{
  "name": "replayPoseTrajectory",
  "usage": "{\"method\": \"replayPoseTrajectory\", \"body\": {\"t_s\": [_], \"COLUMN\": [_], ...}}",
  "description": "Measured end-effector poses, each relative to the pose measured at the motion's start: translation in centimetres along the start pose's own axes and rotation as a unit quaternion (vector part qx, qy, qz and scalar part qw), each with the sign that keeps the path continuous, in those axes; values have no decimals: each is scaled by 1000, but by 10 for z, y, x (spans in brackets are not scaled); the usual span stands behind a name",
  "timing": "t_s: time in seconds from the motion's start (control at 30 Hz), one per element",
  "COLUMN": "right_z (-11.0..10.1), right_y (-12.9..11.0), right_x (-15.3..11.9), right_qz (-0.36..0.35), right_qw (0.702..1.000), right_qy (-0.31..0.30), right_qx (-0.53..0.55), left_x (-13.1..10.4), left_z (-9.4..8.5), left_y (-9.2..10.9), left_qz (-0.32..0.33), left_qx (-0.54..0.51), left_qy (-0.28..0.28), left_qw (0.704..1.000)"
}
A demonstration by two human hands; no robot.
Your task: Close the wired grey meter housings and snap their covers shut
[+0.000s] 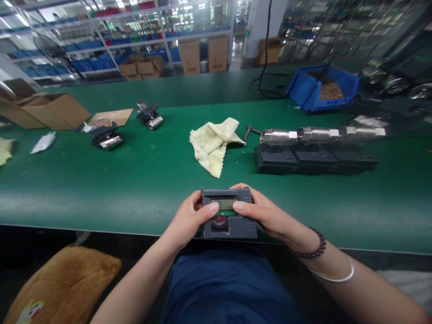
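Between my two hands is a dark grey meter housing [241, 228] with a small LCD screen, a strip of green circuit board and an opening showing something red. My left hand [192, 216] grips its left side, thumb at the screen's left edge. On the other side my right hand [265, 211] holds it, thumb on the screen's right edge and fingers behind. The housing is at the bench's front edge. A crumpled pale yellow cloth [212, 141] lies just beyond it. To the right, several dark grey units [276, 159] with metal pipe fittings [280, 136] stand in a row.
A blue bin [305, 92] of small brass-coloured parts stands at the back right, near a black cable [266, 92]. Pliers [249, 131] lie beside the cloth. Two partly assembled units [107, 136] and a cardboard box [57, 110] are on the left. A brown cushion [67, 283] sits below the bench.
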State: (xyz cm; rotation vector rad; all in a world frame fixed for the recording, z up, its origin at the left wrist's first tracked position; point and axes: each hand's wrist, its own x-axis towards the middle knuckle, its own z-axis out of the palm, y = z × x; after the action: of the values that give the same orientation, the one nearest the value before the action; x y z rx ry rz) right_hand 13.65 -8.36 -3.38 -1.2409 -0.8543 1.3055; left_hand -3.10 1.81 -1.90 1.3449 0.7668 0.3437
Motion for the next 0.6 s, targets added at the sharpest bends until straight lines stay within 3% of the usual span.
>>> {"method": "replayPoseTrajectory", "body": {"t_s": [0.1,0.27,0.4,0.6], "right_z": [-2,-5,-6,-5], "right_y": [-1,-5,-4,3], "right_x": [4,5,3,-1], "right_qz": [-3,-28,11,-28], "right_qw": [1000,996,999,999], "right_qy": [-8,41,2,-3], "right_qx": [-16,-71,-32,-33], "left_x": [2,4,3,-3], "left_z": [0,2,4,5], "left_y": [2,0,0,-2], "left_qz": [-9,-20,-15,19], "left_qx": [-11,-30,-43,14], "left_qy": [-7,-6,-3,11], "left_qw": [1000,999,999,1000]}}
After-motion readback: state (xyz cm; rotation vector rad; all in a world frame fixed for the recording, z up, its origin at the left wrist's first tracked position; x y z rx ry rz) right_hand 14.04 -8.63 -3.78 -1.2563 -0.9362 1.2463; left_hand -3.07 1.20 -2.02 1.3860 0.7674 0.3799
